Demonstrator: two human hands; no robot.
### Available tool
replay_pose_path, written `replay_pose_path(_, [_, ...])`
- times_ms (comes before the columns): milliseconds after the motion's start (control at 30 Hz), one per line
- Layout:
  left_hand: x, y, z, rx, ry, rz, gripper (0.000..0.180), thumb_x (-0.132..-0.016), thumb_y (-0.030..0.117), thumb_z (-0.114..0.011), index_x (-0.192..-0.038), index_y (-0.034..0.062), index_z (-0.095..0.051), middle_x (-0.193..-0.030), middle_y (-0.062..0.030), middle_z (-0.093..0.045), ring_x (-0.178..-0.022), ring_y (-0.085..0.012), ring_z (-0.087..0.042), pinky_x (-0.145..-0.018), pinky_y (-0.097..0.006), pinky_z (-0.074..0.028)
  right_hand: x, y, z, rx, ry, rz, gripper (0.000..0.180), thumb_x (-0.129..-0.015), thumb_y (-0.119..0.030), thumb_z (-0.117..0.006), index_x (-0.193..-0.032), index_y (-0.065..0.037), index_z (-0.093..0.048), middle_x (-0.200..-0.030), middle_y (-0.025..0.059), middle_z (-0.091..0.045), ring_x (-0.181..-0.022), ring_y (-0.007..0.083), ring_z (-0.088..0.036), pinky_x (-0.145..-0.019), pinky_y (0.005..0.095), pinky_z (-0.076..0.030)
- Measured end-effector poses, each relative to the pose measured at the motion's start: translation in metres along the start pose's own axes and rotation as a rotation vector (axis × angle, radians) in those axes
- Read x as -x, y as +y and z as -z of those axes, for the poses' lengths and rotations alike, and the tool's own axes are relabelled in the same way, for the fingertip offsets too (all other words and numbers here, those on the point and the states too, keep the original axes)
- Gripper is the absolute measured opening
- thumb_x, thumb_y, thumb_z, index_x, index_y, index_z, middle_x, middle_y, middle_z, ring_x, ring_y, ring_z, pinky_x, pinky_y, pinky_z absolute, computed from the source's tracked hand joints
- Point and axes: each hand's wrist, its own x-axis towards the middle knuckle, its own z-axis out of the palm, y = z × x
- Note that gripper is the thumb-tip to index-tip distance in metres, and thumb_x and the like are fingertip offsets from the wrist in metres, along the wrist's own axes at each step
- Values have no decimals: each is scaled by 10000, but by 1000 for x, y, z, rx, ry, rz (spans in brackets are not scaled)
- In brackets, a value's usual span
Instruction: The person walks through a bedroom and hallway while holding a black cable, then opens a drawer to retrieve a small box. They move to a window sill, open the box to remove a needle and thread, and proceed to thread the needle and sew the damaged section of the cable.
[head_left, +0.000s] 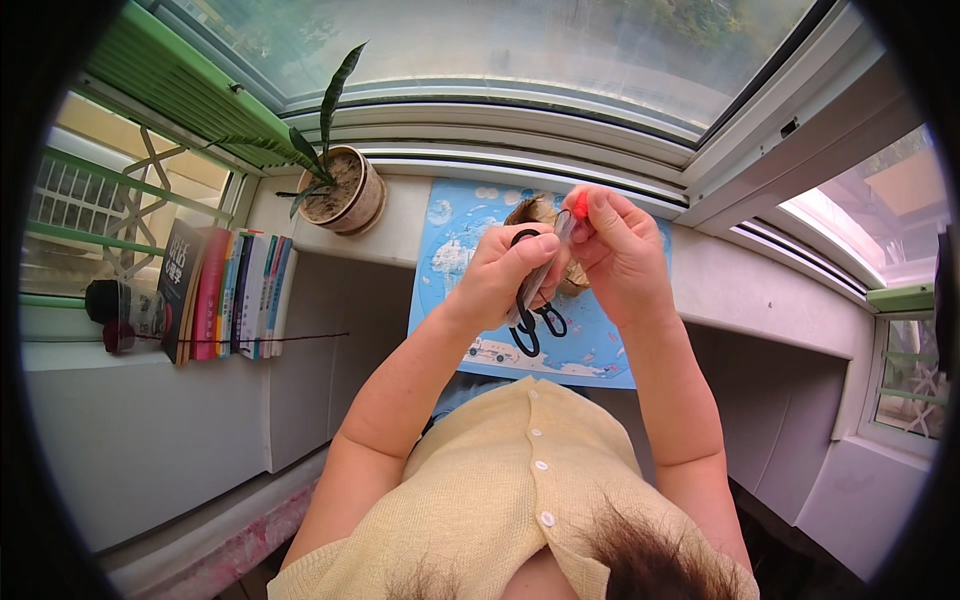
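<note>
Both my hands are raised close together above a blue printed mat. My left hand is closed round a thin clear strip and a black looped piece; its kind is partly hidden by my fingers. My right hand pinches a small red thing between thumb and fingers, beside the upper end of the clear strip. Just below my left hand show black scissor-like handle loops; their other end is hidden. Behind my hands a brown crumpled thing is partly covered.
A potted plant with long upright leaves stands at the left on the pale sill counter. Farther left is a row of upright books, with a dark round object beside it. Window frames border the far side.
</note>
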Motion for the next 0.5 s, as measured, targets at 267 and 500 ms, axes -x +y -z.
replay_pose_path(267, [1, -4, 2, -239, 46, -88, 240, -931, 227, -594, -955, -7, -640, -626, 27, -495, -512, -33, -399, -466, -184, -295, 3, -12, -9, 120, 46, 84, 215, -983, -216, -535, -1023, -15, -599, -883, 25, -586, -714, 82, -517, -637, 202, -455])
replay_pose_path(500, [-4, 5, 10, -221, 206, -4, 253, -937, 253, -612, -1005, 16, -666, -608, 73, -421, -513, -20, -327, -464, -194, -251, -1, -9, 24, 130, -149, -231, 257, -982, -226, -513, -1040, 10, -593, -908, 43, -617, -798, 87, -565, -679, 219, -455])
